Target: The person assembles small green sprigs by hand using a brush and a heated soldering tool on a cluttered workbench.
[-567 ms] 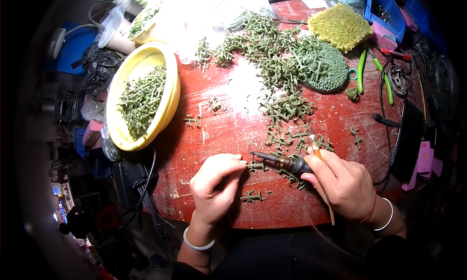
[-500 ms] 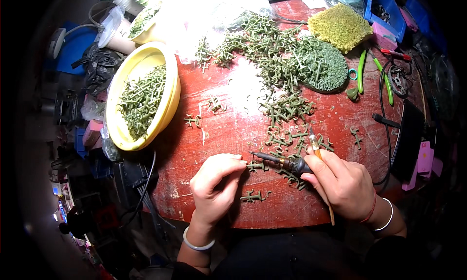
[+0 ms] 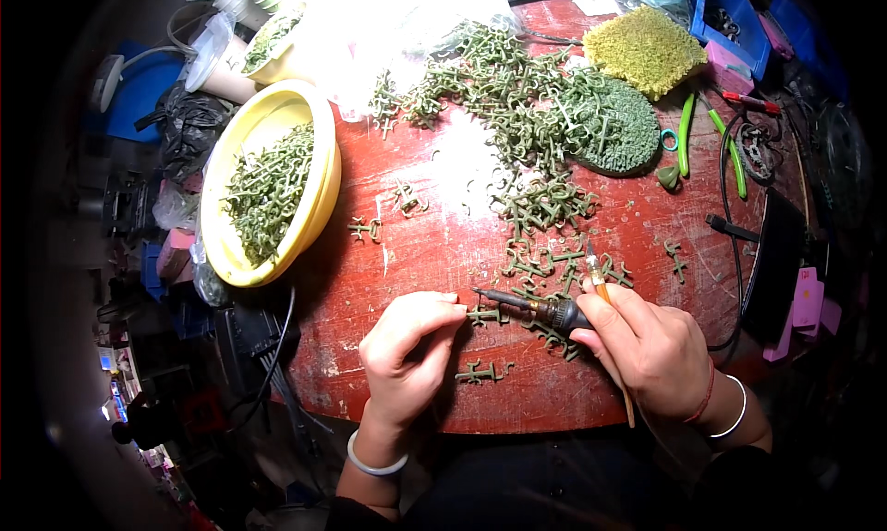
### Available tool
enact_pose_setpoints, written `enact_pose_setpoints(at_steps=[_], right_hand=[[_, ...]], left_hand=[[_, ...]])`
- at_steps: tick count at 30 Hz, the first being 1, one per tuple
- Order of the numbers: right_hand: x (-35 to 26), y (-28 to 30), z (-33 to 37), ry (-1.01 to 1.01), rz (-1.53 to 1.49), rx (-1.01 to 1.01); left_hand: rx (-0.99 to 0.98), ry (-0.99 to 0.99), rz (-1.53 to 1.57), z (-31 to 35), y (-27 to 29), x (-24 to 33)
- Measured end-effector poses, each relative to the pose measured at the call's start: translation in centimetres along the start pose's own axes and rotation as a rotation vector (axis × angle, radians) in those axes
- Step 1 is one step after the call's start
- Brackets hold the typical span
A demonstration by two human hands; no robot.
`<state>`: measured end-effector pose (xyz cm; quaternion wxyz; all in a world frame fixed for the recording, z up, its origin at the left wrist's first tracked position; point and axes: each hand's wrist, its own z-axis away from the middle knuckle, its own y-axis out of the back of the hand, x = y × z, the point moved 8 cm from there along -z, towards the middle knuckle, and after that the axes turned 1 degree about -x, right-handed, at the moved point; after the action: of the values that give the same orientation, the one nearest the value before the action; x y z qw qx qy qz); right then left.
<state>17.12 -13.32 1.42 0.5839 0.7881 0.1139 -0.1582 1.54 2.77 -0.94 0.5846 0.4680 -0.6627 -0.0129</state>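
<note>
My left hand is closed in a pinch, its fingertips at one end of a small green branched piece. In my closed right hand is a soldering iron, dark-handled, its thin tip pointing left just above that piece. The same hand also grips a slim tool with an orange handle and pointed metal tip; its tail sticks out below the palm. Another green piece lies on the red table nearer to me. Several more lie under and beyond the iron.
A large heap of green pieces spreads over the far middle. Yellow bowls holding more stand at left. A round green textured pad and a yellow sponge-like block are far right, near green-handled pliers and a black cable.
</note>
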Motion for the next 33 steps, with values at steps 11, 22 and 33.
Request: enact_pose_setpoints(at_steps=[11,22,33], right_hand=[[0.1,0.1,0.0,-0.014,-0.004,0.02],[0.7,0.5,0.1,-0.078,-0.094,0.098],[0.6,0.9,0.3,-0.064,-0.155,0.156]], left_hand=[[-0.001,-0.006,-0.002,0.1,-0.1,0.0],[0.038,-0.042,0.041,0.1,0.3,0.6],[0.078,-0.11,0.069,0.3,0.7,0.8]])
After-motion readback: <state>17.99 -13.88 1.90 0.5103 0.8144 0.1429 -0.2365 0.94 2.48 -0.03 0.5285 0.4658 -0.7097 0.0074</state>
